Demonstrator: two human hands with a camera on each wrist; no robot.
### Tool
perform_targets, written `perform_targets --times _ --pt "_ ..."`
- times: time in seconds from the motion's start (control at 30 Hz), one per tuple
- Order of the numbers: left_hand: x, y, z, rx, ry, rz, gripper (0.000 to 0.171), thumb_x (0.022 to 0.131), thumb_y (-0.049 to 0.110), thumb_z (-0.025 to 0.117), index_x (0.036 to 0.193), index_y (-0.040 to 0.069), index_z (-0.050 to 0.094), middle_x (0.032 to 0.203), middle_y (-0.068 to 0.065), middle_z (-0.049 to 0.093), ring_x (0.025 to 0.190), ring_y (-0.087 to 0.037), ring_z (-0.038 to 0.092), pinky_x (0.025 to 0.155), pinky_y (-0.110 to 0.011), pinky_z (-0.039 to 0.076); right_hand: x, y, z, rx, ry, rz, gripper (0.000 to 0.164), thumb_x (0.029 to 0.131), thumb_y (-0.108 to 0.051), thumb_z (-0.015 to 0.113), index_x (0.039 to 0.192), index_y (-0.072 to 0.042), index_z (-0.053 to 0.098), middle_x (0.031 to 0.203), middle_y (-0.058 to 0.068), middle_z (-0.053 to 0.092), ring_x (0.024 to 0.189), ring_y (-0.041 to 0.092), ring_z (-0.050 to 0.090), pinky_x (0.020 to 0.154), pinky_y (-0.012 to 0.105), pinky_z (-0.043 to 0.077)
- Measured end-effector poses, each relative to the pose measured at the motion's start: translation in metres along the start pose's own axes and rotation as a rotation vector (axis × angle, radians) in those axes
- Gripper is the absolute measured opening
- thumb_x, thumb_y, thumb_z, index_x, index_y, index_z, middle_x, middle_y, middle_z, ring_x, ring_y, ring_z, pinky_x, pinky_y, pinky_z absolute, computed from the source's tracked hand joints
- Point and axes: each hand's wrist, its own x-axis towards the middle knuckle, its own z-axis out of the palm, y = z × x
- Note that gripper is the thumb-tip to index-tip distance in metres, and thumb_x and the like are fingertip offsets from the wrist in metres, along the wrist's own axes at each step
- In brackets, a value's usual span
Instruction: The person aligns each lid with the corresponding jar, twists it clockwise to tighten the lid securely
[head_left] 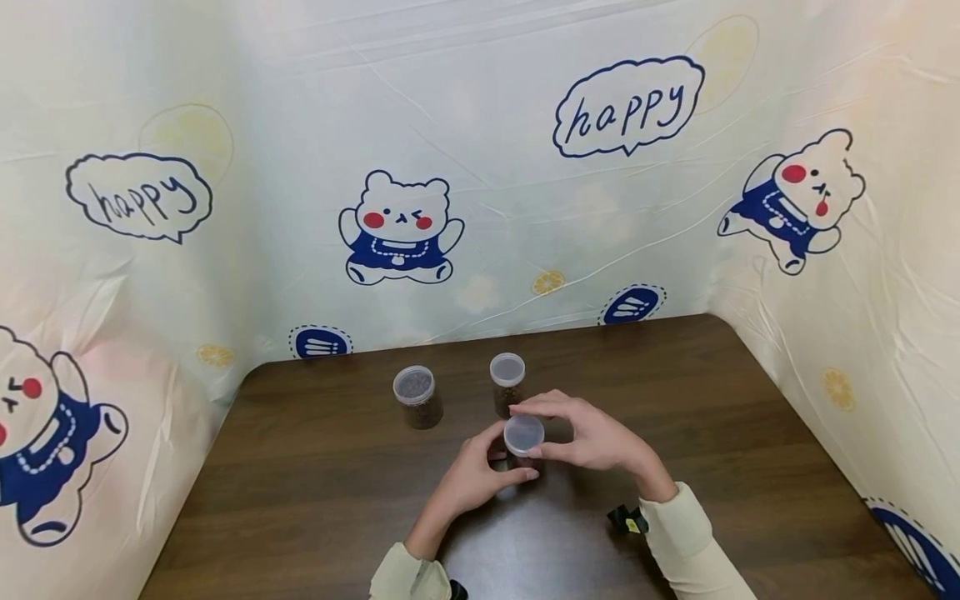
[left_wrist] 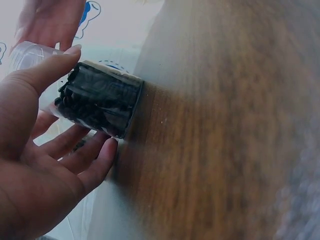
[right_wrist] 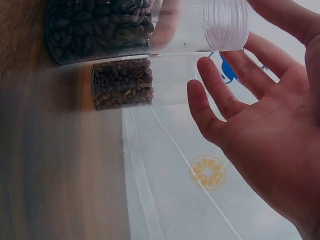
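Observation:
A clear plastic jar of dark coffee beans (left_wrist: 102, 97) stands upright on the table, its translucent screw lid (head_left: 524, 433) on top. My left hand (head_left: 471, 473) holds the jar's side, thumb in front and fingers curving behind. At the top, my right hand (head_left: 592, 432) grips the lid's rim between thumb and forefinger; its other fingers are spread away from the jar in the right wrist view. Just behind stands a second lidded jar with brown coffee beans (right_wrist: 125, 82). To the left is a third lidded jar (head_left: 420, 398) with dark contents.
The jars stand on a dark brown wooden table (head_left: 315, 492). A pale curtain (head_left: 495, 225) with bears and "happy" printed on it encloses the table's back and sides. A small black object with a yellow patch (head_left: 628, 520) is by the right cuff.

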Motion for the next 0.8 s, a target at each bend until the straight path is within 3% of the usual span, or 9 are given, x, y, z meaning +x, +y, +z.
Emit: perform_targets --times 0.17,0.43,0.63,0.8 --pt "0.0 0.0 0.0 0.006 0.003 0.002 0.064 0.086 0.038 0.089 0.141 0.039 0.058 0.132 0.009 0.07 0.12 -0.015 0.07 0.101 -0.034 0.059 0.001 0.001 0.005 0.036 0.024 0.05 0.056 0.092 -0.028 0.084 0.144 -0.026 0.064 0.14 -0.003 0.066 0.126 0.015 0.059 0.105 0.043 0.053" --pt "-0.001 0.0 0.001 0.005 0.012 -0.002 0.06 0.084 0.037 0.09 0.137 0.036 0.062 0.131 0.009 0.071 0.121 -0.014 0.07 0.101 -0.032 0.059 0.006 0.001 0.018 0.038 0.09 0.124 0.055 0.083 -0.041 0.091 0.129 -0.026 0.065 0.118 -0.007 0.062 0.107 0.009 0.06 0.095 0.03 0.054" --pt "-0.001 -0.001 0.001 0.011 0.01 0.014 0.058 0.086 0.039 0.089 0.137 0.035 0.062 0.129 0.009 0.071 0.118 -0.011 0.069 0.101 -0.03 0.059 0.0 0.01 0.01 0.166 0.009 0.072 0.076 0.087 -0.032 0.089 0.152 -0.025 0.051 0.146 0.004 0.056 0.12 0.017 0.06 0.104 0.044 0.055" --pt "0.0 -0.001 0.001 -0.001 0.004 0.002 0.061 0.084 0.038 0.09 0.137 0.038 0.06 0.128 0.01 0.07 0.114 -0.01 0.07 0.101 -0.03 0.059 -0.001 0.023 0.007 0.255 -0.044 -0.007 0.069 0.094 -0.021 0.081 0.156 -0.021 0.05 0.155 0.01 0.052 0.129 0.017 0.059 0.103 0.041 0.057"
